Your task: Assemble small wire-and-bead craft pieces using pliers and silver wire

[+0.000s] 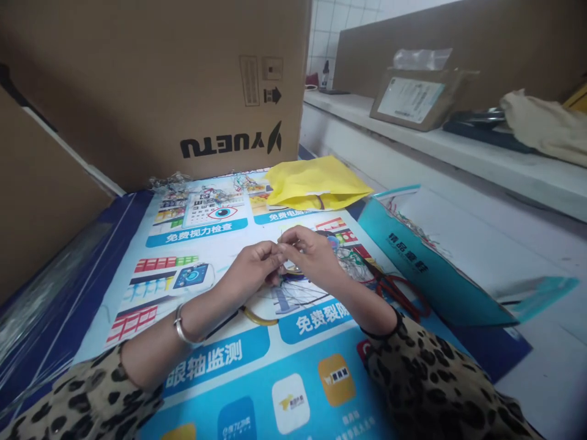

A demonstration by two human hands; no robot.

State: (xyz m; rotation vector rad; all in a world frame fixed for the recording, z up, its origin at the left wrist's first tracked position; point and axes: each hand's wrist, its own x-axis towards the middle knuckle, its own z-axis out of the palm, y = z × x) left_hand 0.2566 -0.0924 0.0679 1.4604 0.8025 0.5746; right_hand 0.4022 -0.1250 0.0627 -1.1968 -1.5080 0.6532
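Above a printed poster, my left hand and my right hand meet with fingertips pinched together. A very thin upright line shows at the fingertips; what they hold is too small to name. Part of a yellowish band shows just under my hands. Right of them lie tangled thin threads and scissors with red handles. A yellow curved strip rests on the poster below my left hand.
A yellow pouch lies beyond my hands. At right stands an open teal box with threads inside. A large cardboard box blocks the back left. A ledge at right carries a labelled package and a cloth.
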